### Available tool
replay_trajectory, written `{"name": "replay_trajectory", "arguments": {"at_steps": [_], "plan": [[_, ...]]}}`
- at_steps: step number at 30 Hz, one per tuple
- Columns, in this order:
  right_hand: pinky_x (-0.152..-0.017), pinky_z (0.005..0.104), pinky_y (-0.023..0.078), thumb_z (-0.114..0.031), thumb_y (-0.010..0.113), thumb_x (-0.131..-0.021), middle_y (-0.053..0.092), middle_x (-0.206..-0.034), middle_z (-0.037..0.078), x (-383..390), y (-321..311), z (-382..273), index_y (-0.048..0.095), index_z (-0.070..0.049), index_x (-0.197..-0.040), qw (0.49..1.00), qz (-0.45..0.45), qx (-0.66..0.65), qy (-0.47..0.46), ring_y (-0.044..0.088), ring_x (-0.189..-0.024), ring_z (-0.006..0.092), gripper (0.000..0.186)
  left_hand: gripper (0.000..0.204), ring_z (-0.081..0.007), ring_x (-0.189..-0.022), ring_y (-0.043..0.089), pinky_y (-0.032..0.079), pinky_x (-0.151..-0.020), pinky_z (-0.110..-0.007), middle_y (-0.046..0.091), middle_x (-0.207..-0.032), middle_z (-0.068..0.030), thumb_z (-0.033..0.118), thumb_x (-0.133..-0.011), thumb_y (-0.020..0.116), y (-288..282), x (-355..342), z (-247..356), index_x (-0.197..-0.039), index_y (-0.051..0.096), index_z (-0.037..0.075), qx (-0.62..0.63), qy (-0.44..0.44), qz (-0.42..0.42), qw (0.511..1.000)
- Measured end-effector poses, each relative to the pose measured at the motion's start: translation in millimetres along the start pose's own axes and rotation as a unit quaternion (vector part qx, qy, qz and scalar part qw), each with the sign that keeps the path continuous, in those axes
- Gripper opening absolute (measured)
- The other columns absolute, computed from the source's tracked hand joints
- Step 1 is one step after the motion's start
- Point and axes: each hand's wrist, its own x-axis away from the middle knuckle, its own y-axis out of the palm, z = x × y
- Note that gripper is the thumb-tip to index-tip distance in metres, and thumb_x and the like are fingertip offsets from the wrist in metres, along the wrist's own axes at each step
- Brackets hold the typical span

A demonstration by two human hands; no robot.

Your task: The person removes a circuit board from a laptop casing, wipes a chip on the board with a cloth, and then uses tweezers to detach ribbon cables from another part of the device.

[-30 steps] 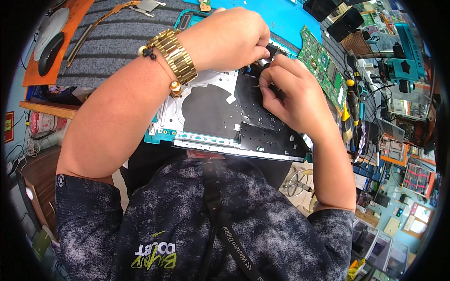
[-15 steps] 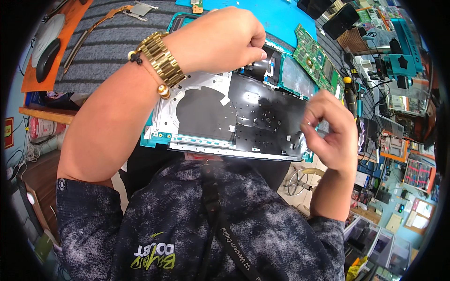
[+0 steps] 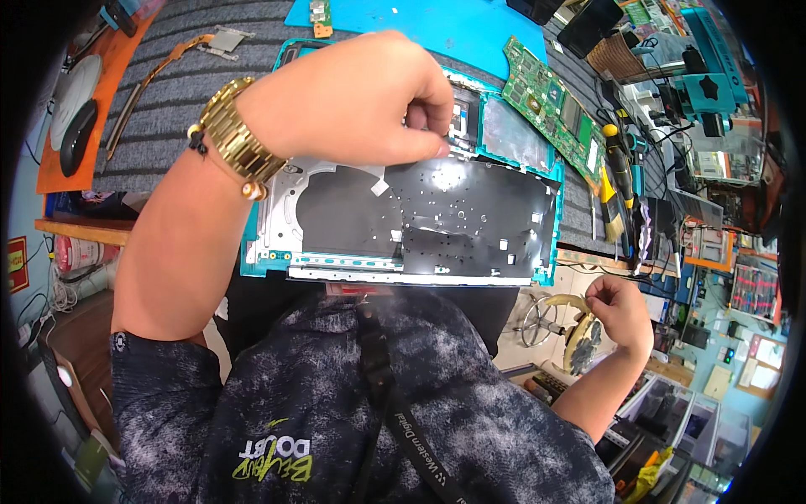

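Note:
Bent over the far edge of a teal laptop case (image 3: 547, 269) is my left hand (image 3: 361, 105), fingers curled in and thumb low. Whatever its fingers grip, if anything, is hidden behind the hand. A black perforated sheet (image 3: 478, 210) covers the right part of the case's inner side, with creases and small white patches on it. Bare silver metal (image 3: 273, 223) shows at the left. Away from the case, to the lower right, my right hand (image 3: 620, 315) is closed with its fingertips pinched together. I cannot make out anything between them.
A green circuit board (image 3: 546, 101) lies just beyond the case at the right, near a yellow-black brush (image 3: 613, 214). A blue mat (image 3: 420, 25) and a copper heat pipe (image 3: 164, 63) lie farther back. At the left rests a black mouse (image 3: 80, 139).
My right hand has moved from the case's right edge down and outward to the right. The left hand has shifted left and slightly nearer. The whole view has shifted a little.

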Motion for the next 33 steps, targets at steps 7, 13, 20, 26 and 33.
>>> {"name": "replay_trajectory", "arguments": {"at_steps": [7, 13, 20, 26, 33], "plan": [[-0.069, 0.0347, 0.054, 0.000, 0.079, -0.096, 0.072, -0.081, 0.004, 6, -9, 24, 0.078, 0.005, -0.109, 0.990, 0.114, 0.022, 0.081, 0.065, -0.073, 0.0128, 0.014, 0.021, -0.0281, -0.102, 0.075, 0.054, -0.100, -0.044, 0.076, -0.098, -0.0048, 0.019, -0.088, 0.091, -7, 9, 12, -0.104, 0.084, 0.007, -0.123, 0.024, -0.038, 0.991], [-0.070, 0.0300, 0.050, 0.005, 0.089, -0.088, 0.074, -0.094, 0.006, -15, 13, -73, 0.078, 0.001, -0.116, 0.928, 0.234, -0.046, -0.285, 0.060, -0.078, 0.0123, 0.030, 0.032, -0.0320, -0.104, 0.075, 0.058, -0.095, -0.047, 0.076, -0.104, -0.0088, 0.014, -0.083, 0.096, -15, 11, 11, -0.111, 0.081, 0.006, -0.125, 0.003, -0.039, 0.991], [-0.096, 0.0473, 0.060, -0.003, 0.099, -0.076, 0.074, -0.124, 0.016, -61, 68, -210, 0.081, -0.003, -0.138, 0.832, 0.192, 0.053, -0.518, 0.072, -0.113, 0.0384, 0.065, 0.032, -0.0342, -0.102, 0.075, 0.060, -0.093, -0.049, 0.076, -0.104, -0.0112, 0.008, -0.083, 0.092, -14, 11, 5, -0.112, 0.078, 0.004, -0.107, -0.014, -0.016, 0.994], [-0.088, 0.0468, 0.055, 0.000, 0.085, -0.073, 0.071, -0.117, 0.008, -82, 93, -250, 0.080, -0.006, -0.134, 0.789, 0.200, 0.096, -0.573, 0.066, -0.102, 0.0335, 0.062, 0.022, -0.0418, -0.106, 0.079, 0.062, -0.096, -0.052, 0.081, -0.105, -0.0178, 0.010, -0.086, 0.082, -16, 13, 2, -0.107, 0.080, 0.001, -0.126, -0.031, -0.012, 0.991], [-0.087, 0.0467, 0.053, 0.000, 0.084, -0.071, 0.071, -0.116, 0.007, -84, 95, -246, 0.082, -0.004, -0.130, 0.782, 0.187, 0.102, -0.585, 0.065, -0.101, 0.0321, 0.059, 0.019, -0.0379, -0.098, 0.074, 0.060, -0.086, -0.049, 0.075, -0.099, -0.0148, 0.005, -0.087, 0.083, -15, 14, -3, -0.103, 0.075, 0.002, -0.138, -0.024, -0.001, 0.990]]}}
